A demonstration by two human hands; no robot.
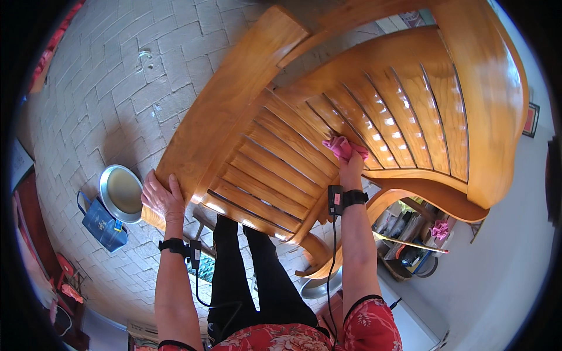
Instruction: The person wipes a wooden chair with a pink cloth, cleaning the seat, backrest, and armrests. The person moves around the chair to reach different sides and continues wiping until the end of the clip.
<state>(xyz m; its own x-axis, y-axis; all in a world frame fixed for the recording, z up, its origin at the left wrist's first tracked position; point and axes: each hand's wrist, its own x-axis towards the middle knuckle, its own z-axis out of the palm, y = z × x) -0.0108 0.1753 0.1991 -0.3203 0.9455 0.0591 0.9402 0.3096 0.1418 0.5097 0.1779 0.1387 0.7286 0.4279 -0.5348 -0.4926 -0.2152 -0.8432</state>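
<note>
A varnished wooden slatted bench (281, 153) fills the middle of the view, its seat slats meeting a curved slatted backrest (395, 114). My right hand (351, 166) grips a bunched pink cloth (344, 148), which touches the wood where the seat meets the backrest. My left hand (163, 196) lies on the near left end of a broad, flat wooden board (228, 96), thumb apart from the fingers. That board runs along the left side of the seat. Beneath the left palm the contact is partly hidden.
A metal basin (120, 193) of cloudy water stands on the brick floor (175, 66), beside a blue bag (105, 226). Under the backrest at right are shelved odds and ends (408, 241) and a pink cloth flower-like bundle (439, 229). Another metal basin (320, 285) sits below the bench.
</note>
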